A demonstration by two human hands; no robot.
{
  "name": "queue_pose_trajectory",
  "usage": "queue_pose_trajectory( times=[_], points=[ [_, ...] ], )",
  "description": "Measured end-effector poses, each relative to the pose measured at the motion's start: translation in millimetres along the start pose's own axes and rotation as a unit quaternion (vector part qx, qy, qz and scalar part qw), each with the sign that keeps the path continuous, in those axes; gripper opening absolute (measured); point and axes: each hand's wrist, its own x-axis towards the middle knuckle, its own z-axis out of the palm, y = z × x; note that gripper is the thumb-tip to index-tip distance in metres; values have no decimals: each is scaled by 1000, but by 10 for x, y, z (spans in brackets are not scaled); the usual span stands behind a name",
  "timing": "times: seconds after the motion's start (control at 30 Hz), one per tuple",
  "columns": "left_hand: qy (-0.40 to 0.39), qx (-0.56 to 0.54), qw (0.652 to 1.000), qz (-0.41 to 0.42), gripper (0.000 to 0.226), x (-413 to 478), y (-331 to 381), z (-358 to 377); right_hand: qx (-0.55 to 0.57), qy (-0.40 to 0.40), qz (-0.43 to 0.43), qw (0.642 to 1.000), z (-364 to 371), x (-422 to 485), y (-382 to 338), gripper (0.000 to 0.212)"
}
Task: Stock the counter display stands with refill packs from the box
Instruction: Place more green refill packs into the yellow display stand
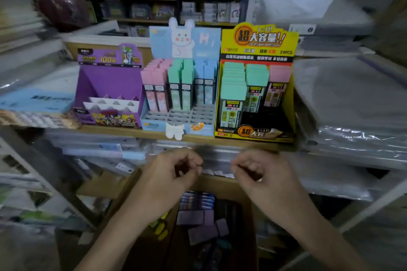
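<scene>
At the far left of the surface, the purple stand is seen to be nearly bare, with only a few pale packs in its lowest tiers. Beside it and touching it, the blue rabbit stand is filled at the back with pink, green and blue packs, while its front rows of slots are left open. To the right, the yellow stand is loaded with green and pink packs, with dark gaps at its front right.

Below the surface edge, the left hand and the right hand are held side by side but apart, above the box. The fingers of both are loosely curled, and nothing is seen to be held in either, though blur hides fine detail. The refill packs are lying loose inside the box, purple ones on top, directly beneath the hands.

The step in hand is judged to be the fetching of a new pack, between placements. A reach down into the box is called for next; a pack must be gripped by its narrow sides, matched by colour to a stand, and slid upright into an open slot.
</scene>
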Motion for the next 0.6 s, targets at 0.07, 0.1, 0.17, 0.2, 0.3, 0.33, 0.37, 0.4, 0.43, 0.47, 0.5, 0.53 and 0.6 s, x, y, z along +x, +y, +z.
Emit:
queue_pose_trajectory(
  times=[0.07, 0.1, 0.17, 0.2, 0.3, 0.33, 0.37, 0.4, 0.43, 0.47, 0.5, 0.53, 0.6],
  points=[
    [-20, -7, 999, -37, 18, -86, -294, 77, -2, -43, 35, 998, 263, -46, 159, 13],
    [-27, -9, 998, -56, 18, -124, -451, 125, -10, -61, 54, 997, 397, -69, 250, 13],
    [-46, 1, 995, -92, 19, -191, -764, 233, -30, -90, 90, 991, 647, -120, 447, 14],
    [-61, 8, 992, -109, 20, -222, -913, 292, -41, -101, 107, 988, 762, -144, 550, 13],
    [-107, 1, 984, -144, 24, -296, -1311, 485, -70, -139, 173, 973, 1032, -229, 843, 11],
    [-124, 3, 981, -150, 25, -310, -1420, 548, -80, -157, 191, 966, 1102, -259, 929, 12],
    [-141, 11, 978, -153, 25, -319, -1517, 609, -94, -174, 204, 959, 1163, -290, 1010, 12],
    [-157, 22, 975, -153, 22, -325, -1597, 664, -109, -187, 216, 952, 1217, -324, 1073, 12],
    [-171, 32, 973, -150, 19, -326, -1668, 714, -121, -192, 232, 946, 1271, -361, 1129, 13],
    [-183, 42, 971, -148, 19, -323, -1731, 761, -133, -190, 253, 939, 1320, -397, 1176, 13],
    [-193, 55, 968, -147, 22, -322, -1783, 805, -146, -185, 274, 932, 1371, -437, 1216, 12],
    [-202, 75, 965, -148, 28, -315, -1826, 846, -161, -180, 293, 925, 1420, -473, 1255, 12],
    [-212, 118, 960, -142, 39, -301, -1897, 923, -185, -174, 318, 913, 1509, -542, 1313, 12]
  ],
)
